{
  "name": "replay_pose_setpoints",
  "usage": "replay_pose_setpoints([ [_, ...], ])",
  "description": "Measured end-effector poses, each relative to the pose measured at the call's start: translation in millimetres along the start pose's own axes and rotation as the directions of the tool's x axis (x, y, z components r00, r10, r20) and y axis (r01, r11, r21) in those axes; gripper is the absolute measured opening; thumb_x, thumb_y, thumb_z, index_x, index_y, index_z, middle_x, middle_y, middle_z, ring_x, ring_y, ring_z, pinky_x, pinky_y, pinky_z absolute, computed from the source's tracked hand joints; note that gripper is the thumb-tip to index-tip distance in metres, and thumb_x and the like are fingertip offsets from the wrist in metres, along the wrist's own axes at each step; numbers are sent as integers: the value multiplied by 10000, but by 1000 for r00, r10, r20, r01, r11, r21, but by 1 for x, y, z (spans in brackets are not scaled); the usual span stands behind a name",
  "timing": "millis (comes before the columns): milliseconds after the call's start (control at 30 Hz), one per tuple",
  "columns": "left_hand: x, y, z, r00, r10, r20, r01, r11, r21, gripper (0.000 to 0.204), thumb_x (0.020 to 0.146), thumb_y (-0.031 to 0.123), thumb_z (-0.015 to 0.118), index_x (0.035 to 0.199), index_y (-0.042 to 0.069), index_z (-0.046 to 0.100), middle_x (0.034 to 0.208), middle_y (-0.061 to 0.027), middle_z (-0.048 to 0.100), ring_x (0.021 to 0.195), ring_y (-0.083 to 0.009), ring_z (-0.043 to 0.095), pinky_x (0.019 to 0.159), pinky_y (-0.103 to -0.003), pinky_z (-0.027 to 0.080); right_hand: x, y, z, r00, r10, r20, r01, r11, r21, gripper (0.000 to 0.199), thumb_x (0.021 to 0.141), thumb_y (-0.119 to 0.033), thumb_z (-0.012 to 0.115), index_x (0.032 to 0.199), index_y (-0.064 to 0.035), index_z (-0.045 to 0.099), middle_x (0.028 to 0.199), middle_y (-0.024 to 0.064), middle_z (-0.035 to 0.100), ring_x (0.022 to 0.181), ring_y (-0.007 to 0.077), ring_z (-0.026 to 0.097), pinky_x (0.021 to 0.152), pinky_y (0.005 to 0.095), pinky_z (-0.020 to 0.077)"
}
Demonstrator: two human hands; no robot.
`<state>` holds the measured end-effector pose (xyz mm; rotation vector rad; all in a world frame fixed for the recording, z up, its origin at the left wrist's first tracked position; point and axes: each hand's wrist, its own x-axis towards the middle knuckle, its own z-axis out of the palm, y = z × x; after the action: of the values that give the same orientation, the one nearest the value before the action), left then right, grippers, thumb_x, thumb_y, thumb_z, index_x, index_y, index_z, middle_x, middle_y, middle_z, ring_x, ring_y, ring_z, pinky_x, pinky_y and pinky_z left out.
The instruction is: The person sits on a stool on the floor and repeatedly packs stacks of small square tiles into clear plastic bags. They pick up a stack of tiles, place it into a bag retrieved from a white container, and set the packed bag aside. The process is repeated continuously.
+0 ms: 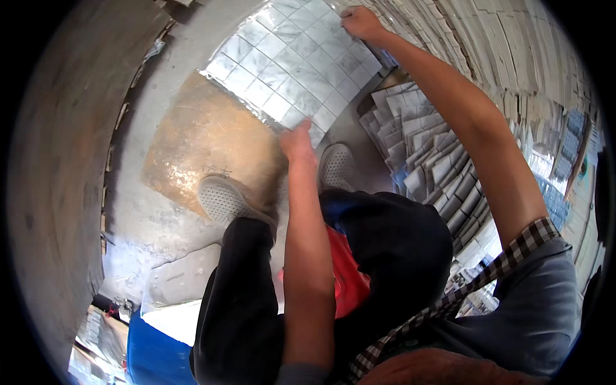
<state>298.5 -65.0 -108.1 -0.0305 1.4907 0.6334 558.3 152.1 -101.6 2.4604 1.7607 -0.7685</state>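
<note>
Two hands hold one sheet of small square tiles (292, 61), a grey-white mosaic under shiny film, which lies on the concrete floor (160, 212) at twelve o'clock from the person's shoes. The left hand (298, 142) grips the sheet's near edge at its six o'clock side, fingers curled over the rim. The right hand (361, 22) pinches the far corner at about one o'clock. A brown board (205, 147) lies at nine o'clock of the left hand, partly under the sheet. Stacks of loose tiles (423, 147) sit at three o'clock, close beside the right forearm.
</note>
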Motion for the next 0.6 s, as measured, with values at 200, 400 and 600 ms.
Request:
replay_pose_setpoints([
  [200,-33,23,9,908,415,-55,-243,629,738,442,760,147,618,1063,-169,550,1050,-348,616,1018,-472,600,905,-483,477,-26,52,17,999,-23,-37,18,992,-123,373,783,-275,657,1097,-81,710,861,162,712,839,297,701,805,390,531],
  [400,-27,29,8,900,404,-165,-182,691,700,353,757,107,564,983,-162,592,992,-359,633,981,-495,614,896,-523,479,-39,33,24,998,-65,5,65,993,-103,358,766,-217,605,1025,17,686,1055,245,681,1034,408,644,910,479,509],
  [600,-16,31,12,915,378,-139,-212,745,632,273,740,62,540,853,-172,627,921,-370,644,909,-495,642,849,-513,504,-12,75,44,958,-188,-216,135,962,-237,276,774,-144,557,973,20,654,963,261,678,951,439,638,862,487,503],
])
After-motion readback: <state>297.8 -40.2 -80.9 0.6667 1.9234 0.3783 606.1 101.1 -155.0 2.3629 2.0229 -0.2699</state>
